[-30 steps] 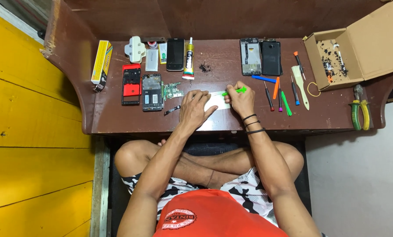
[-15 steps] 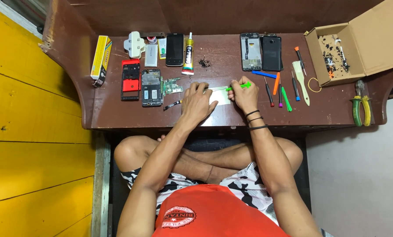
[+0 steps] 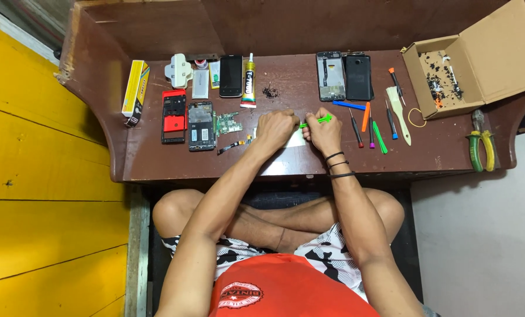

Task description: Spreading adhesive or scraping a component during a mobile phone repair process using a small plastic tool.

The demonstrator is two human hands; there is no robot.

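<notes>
My left hand rests curled on the brown table, pressing down a flat pale phone part that lies between both hands. My right hand grips a green plastic pry tool, its tip pointing left toward the left hand over the pale part. Black bands sit on the right wrist. The part is mostly hidden by the hands.
Left of the hands lie a red phone frame, a dark phone body, a small circuit board and a yellow box. Two phones, a glue tube, coloured screwdrivers, a cardboard box and pliers lie around.
My left hand has closed from spread fingers into a curled fist on the part. The right hand and the green tool stay in nearly the same place.
</notes>
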